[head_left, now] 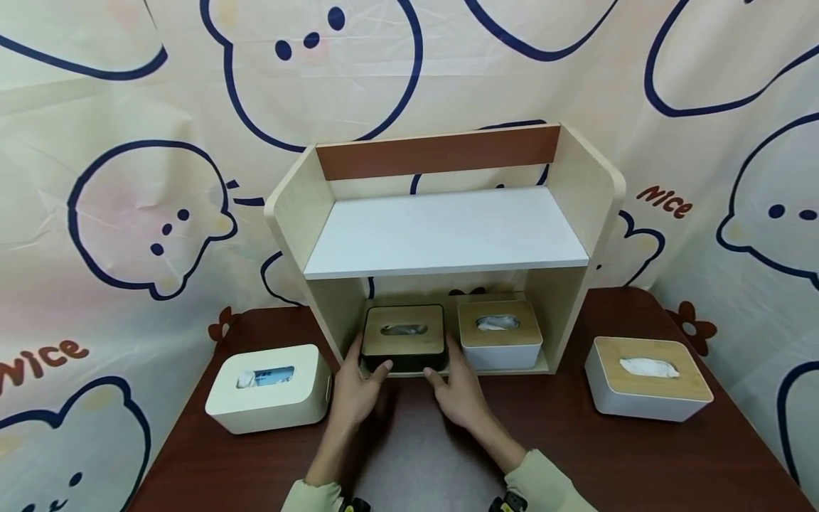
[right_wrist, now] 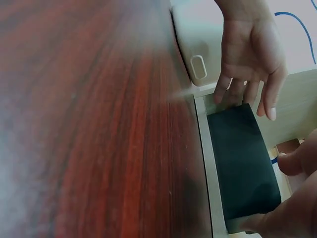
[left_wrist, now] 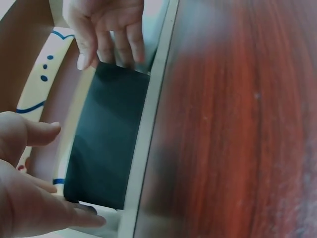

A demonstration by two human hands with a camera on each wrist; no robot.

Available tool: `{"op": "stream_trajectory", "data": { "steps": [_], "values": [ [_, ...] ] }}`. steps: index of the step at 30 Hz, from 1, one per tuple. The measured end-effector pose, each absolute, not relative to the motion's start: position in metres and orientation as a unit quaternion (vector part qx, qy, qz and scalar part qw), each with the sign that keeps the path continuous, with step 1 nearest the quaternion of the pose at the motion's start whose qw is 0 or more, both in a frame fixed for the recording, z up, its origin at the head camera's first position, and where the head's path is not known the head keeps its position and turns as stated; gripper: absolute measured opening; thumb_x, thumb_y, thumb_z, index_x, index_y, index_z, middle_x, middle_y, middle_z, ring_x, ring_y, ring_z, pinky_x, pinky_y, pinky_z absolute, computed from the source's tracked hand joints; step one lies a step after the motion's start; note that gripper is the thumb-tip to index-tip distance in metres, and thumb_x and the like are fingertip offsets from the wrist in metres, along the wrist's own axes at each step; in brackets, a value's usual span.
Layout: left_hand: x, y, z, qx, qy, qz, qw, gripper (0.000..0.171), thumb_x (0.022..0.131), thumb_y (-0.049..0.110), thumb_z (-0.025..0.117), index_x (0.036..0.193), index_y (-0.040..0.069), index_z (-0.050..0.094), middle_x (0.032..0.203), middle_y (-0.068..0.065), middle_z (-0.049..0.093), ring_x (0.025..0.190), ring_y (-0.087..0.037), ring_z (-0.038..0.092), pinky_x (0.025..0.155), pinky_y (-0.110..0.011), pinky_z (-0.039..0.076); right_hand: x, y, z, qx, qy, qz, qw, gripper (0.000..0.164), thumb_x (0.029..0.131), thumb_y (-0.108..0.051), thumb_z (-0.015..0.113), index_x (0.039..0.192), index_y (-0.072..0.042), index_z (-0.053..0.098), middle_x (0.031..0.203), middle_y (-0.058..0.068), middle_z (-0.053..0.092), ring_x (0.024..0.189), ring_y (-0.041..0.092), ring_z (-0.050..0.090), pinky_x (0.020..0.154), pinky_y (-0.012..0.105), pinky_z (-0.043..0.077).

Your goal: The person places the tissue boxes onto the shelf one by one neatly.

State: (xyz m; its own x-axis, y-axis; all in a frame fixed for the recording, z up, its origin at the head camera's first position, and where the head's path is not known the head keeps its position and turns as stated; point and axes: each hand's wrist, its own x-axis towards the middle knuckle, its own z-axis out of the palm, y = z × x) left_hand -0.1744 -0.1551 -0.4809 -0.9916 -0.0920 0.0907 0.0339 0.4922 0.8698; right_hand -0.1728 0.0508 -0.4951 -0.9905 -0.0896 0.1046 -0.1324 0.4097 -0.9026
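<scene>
In the head view, a black tissue box (head_left: 403, 346) with a wooden lid stands in the left part of the shelf's (head_left: 448, 231) lower compartment. My left hand (head_left: 355, 392) is at its left side, fingers extended along it and thumb near the front corner. At the opposite side, my right hand (head_left: 459, 392) lies likewise. Both wrist views show the black front of the box (left_wrist: 109, 136) between the hands, fingertips right at its two ends and thumbs apart from it. To its right in the compartment sits a white tissue box with a wooden lid (head_left: 502, 348).
A cream tissue box (head_left: 275, 387) stands on the dark red table (head_left: 544, 455) left of the shelf. Another white box with a wooden lid (head_left: 649, 384) stands on the right. The shelf's side panels and a low front strip (right_wrist: 208, 163) border the compartment. Behind hangs a bear-patterned sheet (head_left: 153, 213).
</scene>
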Motion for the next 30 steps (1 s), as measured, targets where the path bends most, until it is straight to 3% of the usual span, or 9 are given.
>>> {"op": "stream_trajectory", "data": {
  "steps": [2, 13, 21, 30],
  "values": [
    [-0.170, -0.156, -0.477, 0.009, -0.864, -0.499, 0.062, 0.084, 0.104, 0.022, 0.073, 0.169, 0.000, 0.026, 0.171, -0.028, 0.034, 0.156, -0.051, 0.035, 0.121, -0.068, 0.039, -0.169, 0.052, -0.493, 0.064, -0.840, 0.538, 0.014, 0.082, 0.107, -0.017, 0.067, 0.169, 0.004, 0.018, 0.176, 0.027, 0.022, 0.162, 0.047, 0.026, 0.128, 0.067, 0.030],
    [-0.138, -0.161, -0.457, 0.002, -0.869, -0.492, 0.046, 0.085, 0.103, 0.025, 0.075, 0.170, 0.004, 0.027, 0.173, -0.025, 0.034, 0.159, -0.047, 0.032, 0.123, -0.070, 0.036, -0.143, 0.055, -0.481, 0.076, -0.844, 0.531, 0.019, 0.087, 0.102, -0.023, 0.076, 0.167, 0.005, 0.025, 0.171, 0.031, 0.032, 0.157, 0.051, 0.034, 0.124, 0.070, 0.034],
    [-0.117, -0.178, -0.442, 0.020, -0.869, -0.494, 0.027, 0.090, 0.103, 0.031, 0.075, 0.172, 0.006, 0.023, 0.174, -0.025, 0.030, 0.160, -0.047, 0.031, 0.124, -0.068, 0.036, -0.132, 0.045, -0.474, 0.085, -0.836, 0.542, 0.022, 0.088, 0.101, -0.025, 0.077, 0.168, 0.001, 0.027, 0.173, 0.024, 0.034, 0.159, 0.044, 0.035, 0.125, 0.066, 0.034],
    [-0.098, -0.211, -0.427, 0.044, -0.854, -0.517, 0.027, 0.094, 0.102, 0.040, 0.075, 0.173, 0.010, 0.021, 0.179, -0.017, 0.022, 0.165, -0.040, 0.023, 0.131, -0.059, 0.027, -0.127, 0.028, -0.467, 0.114, -0.826, 0.552, 0.005, 0.085, 0.103, -0.027, 0.075, 0.169, -0.002, 0.029, 0.174, 0.018, 0.033, 0.160, 0.043, 0.034, 0.125, 0.066, 0.035]
  ]
}}
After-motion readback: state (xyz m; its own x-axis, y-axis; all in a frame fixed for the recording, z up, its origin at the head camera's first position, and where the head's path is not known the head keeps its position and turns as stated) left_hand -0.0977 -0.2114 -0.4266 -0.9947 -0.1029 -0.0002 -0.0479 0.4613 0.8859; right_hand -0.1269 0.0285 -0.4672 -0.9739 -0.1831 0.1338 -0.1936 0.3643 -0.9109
